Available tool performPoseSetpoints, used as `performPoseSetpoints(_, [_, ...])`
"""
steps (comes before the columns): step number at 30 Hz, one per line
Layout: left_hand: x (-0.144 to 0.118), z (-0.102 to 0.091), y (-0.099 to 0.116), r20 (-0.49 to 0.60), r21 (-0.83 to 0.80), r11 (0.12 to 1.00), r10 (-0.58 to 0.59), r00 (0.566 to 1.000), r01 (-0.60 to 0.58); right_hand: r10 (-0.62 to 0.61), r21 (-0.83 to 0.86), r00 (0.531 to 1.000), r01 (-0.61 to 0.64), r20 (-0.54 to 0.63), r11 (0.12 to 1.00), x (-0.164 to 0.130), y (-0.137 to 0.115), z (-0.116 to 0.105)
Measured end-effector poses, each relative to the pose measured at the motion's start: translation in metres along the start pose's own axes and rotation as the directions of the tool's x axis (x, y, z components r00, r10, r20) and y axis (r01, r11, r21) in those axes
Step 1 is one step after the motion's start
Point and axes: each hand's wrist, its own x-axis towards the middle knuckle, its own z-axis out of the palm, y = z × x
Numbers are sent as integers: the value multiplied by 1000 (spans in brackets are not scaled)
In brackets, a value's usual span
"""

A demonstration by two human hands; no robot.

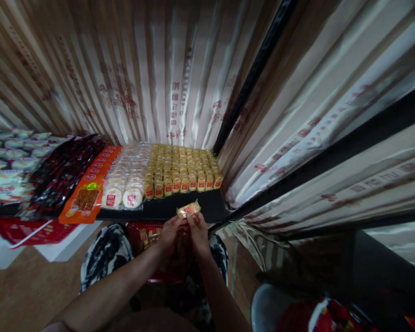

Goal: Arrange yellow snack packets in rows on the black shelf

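Observation:
Both of my hands meet just below the front edge of a dark shelf (pixel 166 210). My left hand (pixel 169 233) and my right hand (pixel 198 230) together pinch a small yellow wrapped snack packet (pixel 188 209), held level with the shelf edge. Behind it, several rows of the same yellow packets (pixel 180 168) stand in a tidy block on the shelf. Under my hands sits a red box (pixel 147 235) with more packets inside, between my knees.
To the left of the yellow block lie round white cakes in clear wrap (pixel 124 182), an orange snack pack (pixel 86 196), dark red packets (pixel 60 173) and pale packets (pixel 10 157). Striped printed curtains (pixel 152 69) hang behind and right. A red-and-white bag (pixel 318 316) lies bottom right.

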Motion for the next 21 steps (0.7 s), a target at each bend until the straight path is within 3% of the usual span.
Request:
performPoseSetpoints(4, [9, 0, -5, -68, 191, 981, 56, 996, -42, -107, -116, 994, 104, -22, 988, 29, -2, -17])
performPoseSetpoints(8, [21, 0, -10, 11, 416, 896, 163, 987, -153, -245, -342, 968, 214, -49, 915, 58, -3, -27])
performPoseSetpoints(10, [29, 2, -9, 57, 551, 787, 298, 953, -279, -313, -444, 948, 258, -52, 858, 69, -5, -27])
performPoseSetpoints(12, [37, 5, -5, 129, 661, 630, 440, 889, -408, -365, -523, 930, 286, -52, 803, 78, -7, -24])
performPoseSetpoints(15, [50, 11, 4, 247, 750, 418, 543, 803, -513, -418, -581, 908, 324, -30, 747, 88, -11, -15])
performPoseSetpoints(18, [58, 16, 14, 288, 798, 305, 563, 774, -519, -445, -566, 896, 371, 9, 736, 95, -13, -8])
performPoseSetpoints(21, [63, 21, 21, 303, 824, 264, 544, 783, -502, -435, -538, 900, 375, 16, 755, 100, -11, -3])
